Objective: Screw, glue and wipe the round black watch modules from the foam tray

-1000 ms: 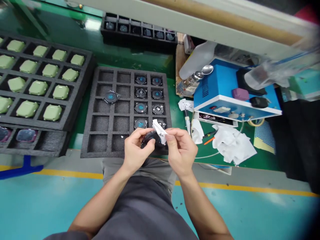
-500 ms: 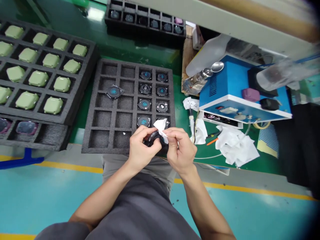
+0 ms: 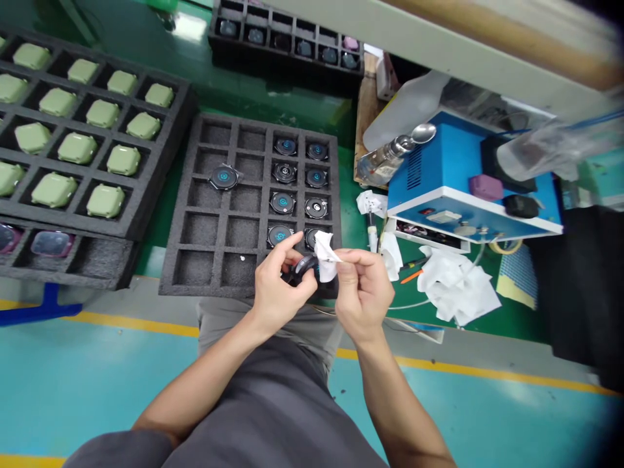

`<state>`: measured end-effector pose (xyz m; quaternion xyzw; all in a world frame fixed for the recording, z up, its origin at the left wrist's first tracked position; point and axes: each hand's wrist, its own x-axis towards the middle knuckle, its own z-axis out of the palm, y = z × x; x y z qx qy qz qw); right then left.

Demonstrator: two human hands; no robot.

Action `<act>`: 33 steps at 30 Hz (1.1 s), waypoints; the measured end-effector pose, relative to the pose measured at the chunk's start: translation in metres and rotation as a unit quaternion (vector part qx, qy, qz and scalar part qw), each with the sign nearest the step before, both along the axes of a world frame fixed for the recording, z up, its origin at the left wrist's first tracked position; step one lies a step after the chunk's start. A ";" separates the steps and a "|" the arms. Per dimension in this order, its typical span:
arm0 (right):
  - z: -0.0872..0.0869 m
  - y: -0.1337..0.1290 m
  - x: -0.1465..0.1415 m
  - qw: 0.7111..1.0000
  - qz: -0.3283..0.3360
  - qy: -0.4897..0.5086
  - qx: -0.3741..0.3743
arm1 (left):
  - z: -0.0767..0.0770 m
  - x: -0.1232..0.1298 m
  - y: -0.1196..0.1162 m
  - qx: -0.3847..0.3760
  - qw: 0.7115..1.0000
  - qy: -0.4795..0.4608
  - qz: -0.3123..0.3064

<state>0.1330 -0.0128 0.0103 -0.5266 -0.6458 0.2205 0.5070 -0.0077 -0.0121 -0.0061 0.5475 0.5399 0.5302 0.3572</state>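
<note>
My left hand (image 3: 281, 286) grips a black round watch case (image 3: 305, 265) between thumb and fingers, tilted above the near edge of a dark foam tray (image 3: 227, 240). Just right of it, my right hand (image 3: 365, 289) pinches a crumpled white wipe (image 3: 325, 250) that hangs close to the case; whether they touch I cannot tell. Round watch faces (image 3: 283, 203) fill cells in the tray's two right columns. One more round watch (image 3: 224, 177) rests across a divider on the left side. The lower right cells are partly hidden by my hands and the wipe.
Green square cases (image 3: 78, 148) sit in stacked foam trays on the left. Another foam tray (image 3: 287, 62) stands at the back. To the right are a blue machine (image 3: 439, 169), a glass bottle (image 3: 385, 159), a pile of white wipes (image 3: 458, 286) and an orange-tipped tool (image 3: 413, 276).
My right hand has drawn the wipe slightly right, away from the watch case. The left fingers have loosened a little around the case, which stays in the hand.
</note>
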 end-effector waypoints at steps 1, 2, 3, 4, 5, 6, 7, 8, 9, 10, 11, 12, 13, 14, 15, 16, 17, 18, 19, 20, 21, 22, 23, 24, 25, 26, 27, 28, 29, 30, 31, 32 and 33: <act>0.002 0.001 0.000 1.000 0.021 -0.016 0.005 | 0.000 0.000 -0.001 0.009 1.000 0.010 0.003; 0.004 0.001 -0.001 0.999 0.041 -0.033 0.007 | 0.000 0.001 -0.001 0.018 1.000 0.020 0.009; 0.006 0.000 -0.002 0.997 0.055 -0.047 0.002 | 0.000 0.001 -0.002 0.024 0.999 0.032 0.015; 0.007 0.000 -0.003 0.997 0.060 -0.053 -0.007 | 0.000 0.001 -0.002 0.027 0.999 0.042 0.020; 0.008 -0.002 -0.005 0.997 0.058 -0.050 -0.020 | 0.000 0.001 -0.003 0.028 0.998 0.051 0.024; 0.008 -0.004 -0.008 0.997 0.055 -0.039 -0.037 | 0.000 0.001 -0.003 0.025 0.998 0.056 0.024; 0.008 -0.005 -0.010 0.997 0.056 -0.024 -0.057 | 0.000 0.001 -0.003 0.019 0.998 0.055 0.021; 0.008 -0.007 -0.013 0.995 0.060 -0.003 -0.079 | -0.001 0.000 -0.004 0.010 0.999 0.049 0.016; 0.008 -0.007 -0.016 0.993 0.062 0.026 -0.100 | -0.002 0.000 -0.004 0.000 0.999 0.039 0.010; 0.008 -0.007 -0.019 0.989 0.055 0.068 -0.116 | -0.002 0.000 -0.003 -0.010 1.000 0.026 0.006; 0.009 -0.005 -0.020 0.983 0.040 0.124 -0.128 | -0.003 -0.001 -0.003 -0.018 1.000 0.012 0.005; 0.010 -0.002 -0.020 0.973 0.020 0.186 -0.138 | -0.003 -0.001 -0.002 -0.023 1.000 -0.005 0.005; 0.010 0.003 -0.019 0.958 0.001 0.246 -0.145 | -0.003 -0.001 -0.001 -0.026 0.999 -0.026 0.004; 0.012 0.007 -0.016 0.943 -0.011 0.294 -0.153 | -0.003 -0.001 0.000 -0.031 0.998 -0.052 0.005; 0.013 0.012 -0.011 0.932 -0.017 0.326 -0.160 | -0.002 -0.002 0.001 -0.040 0.996 -0.083 0.005; 0.014 0.015 -0.006 0.925 -0.022 0.343 -0.164 | 0.000 -0.003 0.002 -0.056 0.992 -0.116 0.004; 0.014 0.018 -0.001 0.922 -0.029 0.350 -0.163 | 0.003 -0.005 0.004 -0.076 0.986 -0.148 0.000; 0.015 0.019 0.004 0.923 -0.043 0.350 -0.154 | 0.005 -0.006 0.005 -0.097 0.980 -0.174 -0.009; 0.016 0.019 0.008 0.927 -0.062 0.344 -0.138 | 0.008 -0.008 0.006 -0.114 0.974 -0.193 -0.020; 0.016 0.017 0.011 0.933 -0.080 0.331 -0.118 | 0.011 -0.010 0.007 -0.125 0.970 -0.208 -0.033; 0.016 0.015 0.012 0.941 -0.094 0.310 -0.101 | 0.013 -0.011 0.008 -0.131 0.966 -0.218 -0.044; 0.016 0.012 0.012 0.950 -0.101 0.284 -0.088 | 0.015 -0.013 0.008 -0.132 0.964 -0.223 -0.051; 0.017 0.010 0.012 0.958 -0.104 0.254 -0.078 | 0.016 -0.013 0.009 -0.131 0.964 -0.226 -0.053; 0.017 0.007 0.010 0.967 -0.099 0.223 -0.074 | 0.017 -0.014 0.009 -0.127 0.964 -0.226 -0.051; 0.017 0.005 0.007 0.974 -0.089 0.194 -0.075 | 0.017 -0.014 0.009 -0.123 0.966 -0.224 -0.049; 0.017 0.004 0.005 0.980 -0.075 0.165 -0.079 | 0.017 -0.014 0.009 -0.119 0.967 -0.220 -0.047; 0.017 0.003 0.002 0.985 -0.062 0.138 -0.081 | 0.016 -0.013 0.009 -0.113 0.969 -0.215 -0.045; 0.016 0.003 0.000 0.989 -0.049 0.112 -0.083 | 0.016 -0.013 0.009 -0.107 0.971 -0.209 -0.044; 0.016 0.003 -0.001 0.992 -0.036 0.087 -0.082 | 0.015 -0.012 0.009 -0.101 0.973 -0.204 -0.042; 0.015 0.003 -0.003 0.995 -0.026 0.065 -0.076 | 0.015 -0.011 0.009 -0.094 0.975 -0.199 -0.039; 0.015 0.003 -0.003 0.997 -0.018 0.043 -0.065 | 0.014 -0.011 0.009 -0.085 0.977 -0.193 -0.038; 0.015 0.004 -0.004 0.998 -0.010 0.022 -0.051 | 0.014 -0.010 0.009 -0.076 0.979 -0.186 -0.037; 0.015 0.005 -0.004 0.999 -0.001 0.002 -0.034 | 0.013 -0.010 0.009 -0.067 0.981 -0.178 -0.037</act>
